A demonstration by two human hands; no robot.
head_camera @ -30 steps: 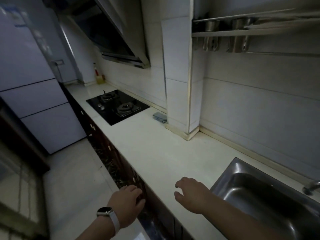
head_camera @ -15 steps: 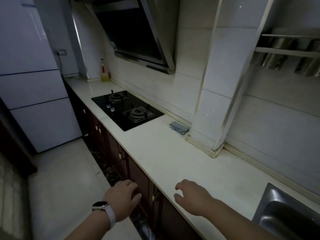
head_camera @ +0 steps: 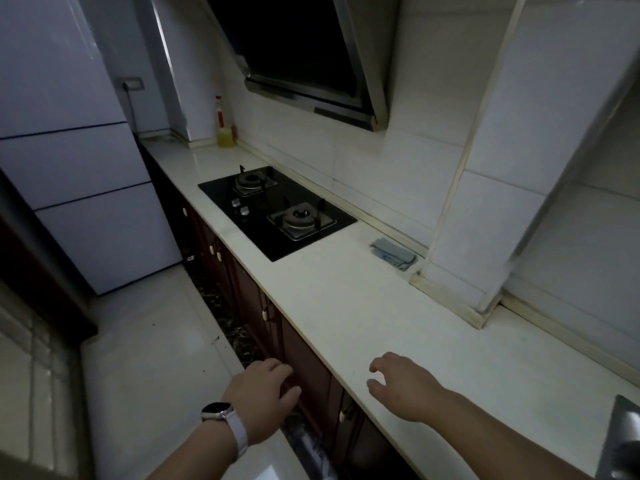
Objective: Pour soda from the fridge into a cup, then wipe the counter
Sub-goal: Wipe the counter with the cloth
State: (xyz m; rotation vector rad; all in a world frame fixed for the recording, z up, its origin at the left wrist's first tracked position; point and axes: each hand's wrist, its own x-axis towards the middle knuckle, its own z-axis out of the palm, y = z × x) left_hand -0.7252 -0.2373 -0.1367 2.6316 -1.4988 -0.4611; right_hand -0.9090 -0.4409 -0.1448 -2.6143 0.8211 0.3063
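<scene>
Bare and empty, both hands are seen nearest the viewer with fingers loosely spread: the left hand (head_camera: 261,396), with a watch (head_camera: 216,411) at the wrist, is held off the surface edge before the dark cabinet doors (head_camera: 304,372), and the right hand (head_camera: 403,386) is held over the pale surface (head_camera: 346,292), whether touching it cannot be told. At the lower right a corner of a steel sink (head_camera: 621,441) is shown. Farther along, a folded grey cloth (head_camera: 393,253) is laid against the wall beside a tiled column; it is judged soft and light, to be pinched anywhere. Beyond it a black hob (head_camera: 277,209) is set into the surface, and a yellow bottle (head_camera: 225,128) is stood in the far corner. Farthest left, the fridge (head_camera: 69,150) is shown closed; the soda is presumed inside, and no cup is seen. A full soda is judged heavy and possibly slick, best gripped round its body. No legible writing is seen.
</scene>
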